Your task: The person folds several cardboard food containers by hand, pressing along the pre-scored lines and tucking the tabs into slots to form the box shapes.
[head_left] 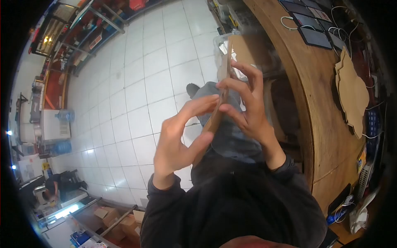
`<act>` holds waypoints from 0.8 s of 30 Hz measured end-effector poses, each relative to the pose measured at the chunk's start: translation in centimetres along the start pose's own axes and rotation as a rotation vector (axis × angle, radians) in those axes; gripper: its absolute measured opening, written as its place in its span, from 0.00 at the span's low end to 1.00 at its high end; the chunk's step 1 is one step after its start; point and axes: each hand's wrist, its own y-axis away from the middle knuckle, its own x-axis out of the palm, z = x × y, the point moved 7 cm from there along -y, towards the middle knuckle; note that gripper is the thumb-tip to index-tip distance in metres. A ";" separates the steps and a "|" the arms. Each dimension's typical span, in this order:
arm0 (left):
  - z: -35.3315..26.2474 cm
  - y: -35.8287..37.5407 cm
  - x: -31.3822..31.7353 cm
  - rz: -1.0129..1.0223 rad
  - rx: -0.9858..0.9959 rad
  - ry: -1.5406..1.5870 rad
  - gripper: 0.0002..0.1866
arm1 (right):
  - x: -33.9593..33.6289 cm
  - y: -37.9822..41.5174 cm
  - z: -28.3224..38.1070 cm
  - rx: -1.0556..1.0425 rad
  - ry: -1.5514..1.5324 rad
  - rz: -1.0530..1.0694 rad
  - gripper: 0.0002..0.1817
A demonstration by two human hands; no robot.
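Note:
A flat brown cardboard piece [224,74] stands edge-on in front of me, held between both hands. My left hand [182,136] grips its lower part with thumb and fingers spread along the near edge. My right hand [248,107] pinches its upper part from the right, fingers curled over the edge. Both arms wear dark sleeves. Below the hands show my grey trousers [231,136] and a dark shoe [192,89] on the white tiled floor [136,91].
A curved wooden counter [322,103] runs along the right, carrying a stack of flat cardboard cutouts [353,93], dark tablets [314,35] and white cables. A clear plastic bin [221,43] sits beyond the hands. Shelves line the far left; another person [56,186] bends over boxes lower left.

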 end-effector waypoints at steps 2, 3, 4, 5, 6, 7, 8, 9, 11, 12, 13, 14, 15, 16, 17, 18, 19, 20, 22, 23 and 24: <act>1.3 0.6 0.6 -0.017 0.143 0.126 0.34 | -0.5 -0.4 -0.5 0.024 0.000 -0.020 0.19; 2.1 1.4 0.8 -0.030 0.278 0.257 0.43 | -0.9 -0.5 -0.9 0.057 0.000 -0.039 0.16; 3.4 2.4 1.5 -0.008 0.417 0.232 0.54 | -1.3 -0.7 -0.9 0.058 0.000 -0.045 0.16; 3.3 2.8 2.2 -0.026 0.515 0.271 0.50 | -1.7 -1.0 -0.9 0.077 -0.014 -0.051 0.14; 2.5 3.0 3.1 -0.047 0.507 0.177 0.40 | -1.9 -1.1 -1.0 0.098 -0.029 -0.055 0.11; 1.7 3.2 3.9 -0.070 0.496 0.085 0.31 | -1.9 -1.1 -1.0 0.106 -0.028 -0.054 0.11; 2.1 3.2 4.4 -0.070 0.490 0.090 0.31 | -1.9 -1.2 -1.0 0.113 -0.069 -0.083 0.10; 2.0 3.5 4.6 -0.144 0.575 -0.036 0.23 | -1.9 -1.3 -1.0 0.117 -0.111 -0.112 0.08; 1.5 3.7 4.8 -0.219 0.659 -0.166 0.19 | -1.9 -1.5 -1.0 0.086 -0.053 -0.118 0.07; 1.3 3.4 4.4 -0.276 0.599 -0.118 0.17 | -2.0 -1.5 -0.8 0.053 0.006 -0.130 0.06; 1.2 3.2 4.0 -0.331 0.537 -0.069 0.15 | -1.9 -1.6 -0.9 0.055 0.006 -0.130 0.06; 1.1 3.0 3.8 -0.361 0.557 -0.076 0.16 | -1.9 -1.7 -0.9 0.049 0.020 -0.143 0.05; 1.0 2.9 3.7 -0.359 0.559 -0.075 0.16 | -2.0 -1.9 -0.9 0.043 0.035 -0.157 0.05; 0.9 2.7 3.8 -0.305 0.560 -0.091 0.18 | -1.9 -1.9 -1.1 0.043 0.036 -0.159 0.05; 0.8 2.6 4.0 -0.250 0.561 -0.108 0.20 | -1.8 -1.9 -1.4 0.032 0.024 -0.164 0.05; 0.9 2.6 3.8 -0.249 0.561 -0.109 0.20 | -1.7 -1.8 -1.5 0.021 0.012 -0.168 0.05; 1.3 2.5 3.7 -0.212 0.544 -0.032 0.25 | -1.7 -1.8 -1.4 0.023 0.011 -0.169 0.05; 1.8 2.4 3.8 -0.174 0.526 0.045 0.30 | -1.6 -1.8 -1.3 0.033 0.014 -0.164 0.05; 3.2 2.7 4.2 -0.154 0.545 0.122 0.37 | -1.4 -1.9 -1.2 0.045 0.016 -0.161 0.05; 3.6 2.8 4.4 -0.134 0.563 0.200 0.44 | -1.3 -2.0 -1.1 0.015 0.029 -0.162 0.05; 3.4 2.7 4.5 -0.132 0.561 0.199 0.44 | -1.2 -2.0 -1.0 -0.013 0.041 -0.163 0.05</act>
